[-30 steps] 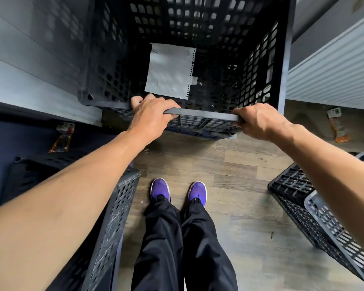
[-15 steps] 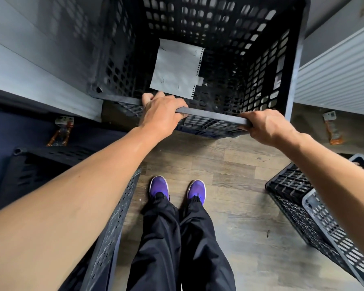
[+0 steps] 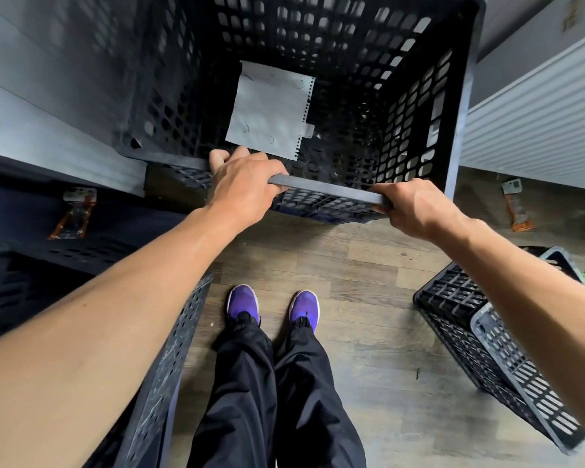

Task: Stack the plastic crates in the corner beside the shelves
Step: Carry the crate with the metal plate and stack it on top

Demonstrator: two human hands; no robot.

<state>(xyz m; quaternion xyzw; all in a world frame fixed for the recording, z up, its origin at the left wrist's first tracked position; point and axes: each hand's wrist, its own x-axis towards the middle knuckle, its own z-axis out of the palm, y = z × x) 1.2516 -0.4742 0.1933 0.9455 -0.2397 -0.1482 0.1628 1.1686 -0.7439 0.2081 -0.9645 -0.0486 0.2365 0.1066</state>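
Black crate (image 3: 318,79) is being placed; rim clamped under fingers of left hand (image 3: 244,185) and right hand (image 3: 417,209); level lowering judged next.

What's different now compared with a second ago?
Almost nothing. The black crate shifted only a touch in view. The left hand and right hand still grip its near rim, the sheet of paper still lies inside, and the purple shoes haven't stepped.

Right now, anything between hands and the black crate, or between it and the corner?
Nothing visible: left hand and right hand grip the near rim of the black crate; it sits in the corner atop a lower crate. The paper sheet inside blocks nothing.
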